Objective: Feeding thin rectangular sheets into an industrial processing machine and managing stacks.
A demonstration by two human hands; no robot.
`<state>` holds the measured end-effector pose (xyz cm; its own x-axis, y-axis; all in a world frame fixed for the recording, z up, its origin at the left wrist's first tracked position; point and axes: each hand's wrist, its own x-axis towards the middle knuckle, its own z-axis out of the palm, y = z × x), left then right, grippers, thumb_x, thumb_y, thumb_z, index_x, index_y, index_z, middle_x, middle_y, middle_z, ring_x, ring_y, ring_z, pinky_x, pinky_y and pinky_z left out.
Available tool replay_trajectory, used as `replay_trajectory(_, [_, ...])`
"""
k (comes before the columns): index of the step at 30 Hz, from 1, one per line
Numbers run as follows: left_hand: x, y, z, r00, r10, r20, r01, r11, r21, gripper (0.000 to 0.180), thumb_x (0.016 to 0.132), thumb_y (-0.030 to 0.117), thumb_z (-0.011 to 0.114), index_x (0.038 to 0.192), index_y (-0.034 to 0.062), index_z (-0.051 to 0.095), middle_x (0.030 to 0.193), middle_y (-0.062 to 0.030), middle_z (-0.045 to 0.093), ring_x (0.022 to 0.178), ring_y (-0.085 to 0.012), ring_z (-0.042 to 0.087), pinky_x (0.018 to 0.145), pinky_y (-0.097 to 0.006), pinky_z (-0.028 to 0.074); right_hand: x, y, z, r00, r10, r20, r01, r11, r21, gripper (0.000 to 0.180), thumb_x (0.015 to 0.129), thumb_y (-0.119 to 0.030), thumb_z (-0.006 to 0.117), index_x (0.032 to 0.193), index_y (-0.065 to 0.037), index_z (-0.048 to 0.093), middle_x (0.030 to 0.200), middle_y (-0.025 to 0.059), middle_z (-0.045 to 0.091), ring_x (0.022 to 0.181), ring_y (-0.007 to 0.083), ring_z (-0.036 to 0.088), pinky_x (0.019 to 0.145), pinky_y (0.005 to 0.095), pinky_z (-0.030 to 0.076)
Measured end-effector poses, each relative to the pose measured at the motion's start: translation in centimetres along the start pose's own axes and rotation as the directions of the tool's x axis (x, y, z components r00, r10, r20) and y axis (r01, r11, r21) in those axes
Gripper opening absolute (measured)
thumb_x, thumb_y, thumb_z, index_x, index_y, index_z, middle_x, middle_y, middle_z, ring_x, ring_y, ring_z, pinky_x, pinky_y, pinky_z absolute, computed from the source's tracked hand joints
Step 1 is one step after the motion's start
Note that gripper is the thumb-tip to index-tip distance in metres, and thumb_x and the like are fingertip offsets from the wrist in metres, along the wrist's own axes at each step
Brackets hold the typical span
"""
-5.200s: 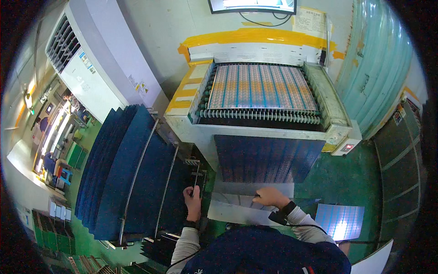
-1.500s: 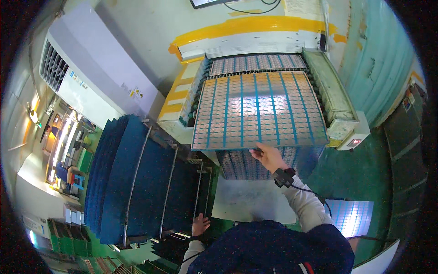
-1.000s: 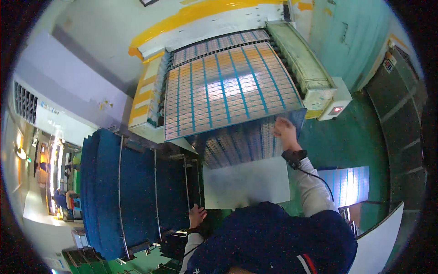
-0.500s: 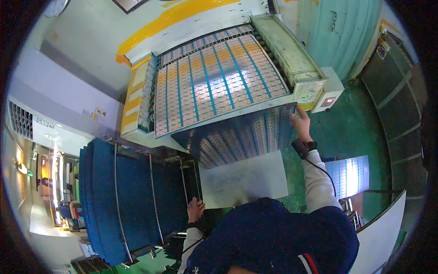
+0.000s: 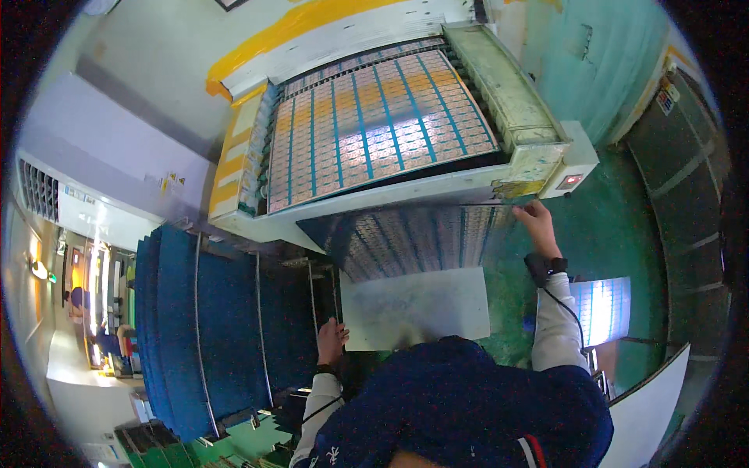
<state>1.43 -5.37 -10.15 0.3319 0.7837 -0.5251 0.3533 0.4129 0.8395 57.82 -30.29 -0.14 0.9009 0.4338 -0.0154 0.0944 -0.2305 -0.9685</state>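
My right hand [image 5: 537, 222] pinches the upper right corner of a patterned panel [image 5: 413, 238] with copper-coloured cells and blue stripes. That panel is tilted in front of the machine's front beam, its right part blurred. Beyond the beam, a similar panel [image 5: 382, 125] lies on the roller machine [image 5: 538, 144], reflecting light. Close to the left end of a white board [image 5: 413, 308], my left hand [image 5: 333, 334] has loosely bent fingers and nothing visible in it. It is nearest the right side of a rack.
Several dark blue panels stand in the metal-barred rack [image 5: 226, 335] on the left. Another striped panel [image 5: 601, 312] lies low at the right, near a white upright board [image 5: 647, 413]. A control box [image 5: 573, 168] juts from the machine's right corner. Grey panelling [image 5: 679, 195] lines the far right.
My right hand has moved right and slightly lower with the panel's corner, and the panel tilts more. The panel on the machine has slid farther away, baring a dark gap behind the beam.
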Motion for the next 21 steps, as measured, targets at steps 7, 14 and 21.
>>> replay_trajectory(7, [-1.9,6.2,3.1,0.992,-0.126,0.020,0.127,0.966,-0.224,0.043,0.089,0.041,0.056,0.109,0.0032,0.049,0.090,-0.0091,0.059,0.074,-0.0172,0.061,0.063,-0.029,0.051,-1.0,-6.4,-3.6,0.872,0.125,0.473,0.138,0.865,-0.483,0.020,0.065,-0.012,0.072,0.079,-0.002,0.061,0.068,0.0069,0.060,0.064,0.0144,0.056,0.059,0.0294,0.045])
replay_trajectory(14, [-2.5,8.2,3.5,0.992,-0.124,-0.018,0.118,0.970,-0.211,0.048,0.088,0.039,0.057,0.118,0.0023,0.047,0.099,-0.0087,0.059,0.083,-0.0169,0.060,0.070,-0.029,0.049,-5.3,-8.7,9.3,0.544,-0.111,0.832,0.699,0.608,-0.375,0.019,0.068,-0.022,0.062,0.077,-0.006,0.060,0.072,0.0182,0.059,0.069,0.0382,0.057,0.059,0.0450,0.045])
replay_trajectory(21, [-1.5,10.4,5.0,0.980,0.112,-0.164,-0.143,0.971,-0.192,0.056,0.087,0.032,0.062,0.128,0.0011,0.041,0.110,-0.0107,0.055,0.086,-0.0155,0.058,0.071,-0.029,0.048,-10.5,-6.5,15.1,0.494,-0.277,0.824,0.788,0.543,-0.290,0.012,0.073,-0.017,0.054,0.072,-0.006,0.056,0.068,0.0175,0.056,0.068,0.0399,0.056,0.059,0.0487,0.042])
